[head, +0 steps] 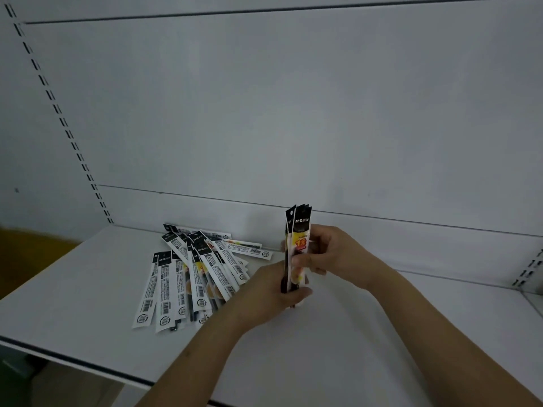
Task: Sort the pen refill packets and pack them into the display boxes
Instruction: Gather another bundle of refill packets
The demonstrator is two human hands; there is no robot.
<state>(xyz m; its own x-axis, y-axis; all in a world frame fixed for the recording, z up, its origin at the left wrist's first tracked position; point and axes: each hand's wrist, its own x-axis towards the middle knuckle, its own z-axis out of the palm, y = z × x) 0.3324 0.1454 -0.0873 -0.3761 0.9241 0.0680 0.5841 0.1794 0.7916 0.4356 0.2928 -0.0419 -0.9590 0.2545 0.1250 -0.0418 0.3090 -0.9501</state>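
Observation:
A small bundle of pen refill packets [299,230] stands upright over the white shelf, black-topped with a yellow and orange print. My left hand [273,295] grips its lower end, thumb across the front. My right hand [326,254] holds the middle of the bundle from the right, fingers curled round it. To the left lies a loose pile of refill packets [194,274], several of them fanned out on the shelf, mostly back side up with barcodes showing. No display box is in view.
The white shelf [338,348] has a front edge running from lower left towards the bottom centre. A white back panel [293,113] rises behind it, with slotted uprights at left [67,130] and right [529,268]. Brown floor shows at far left.

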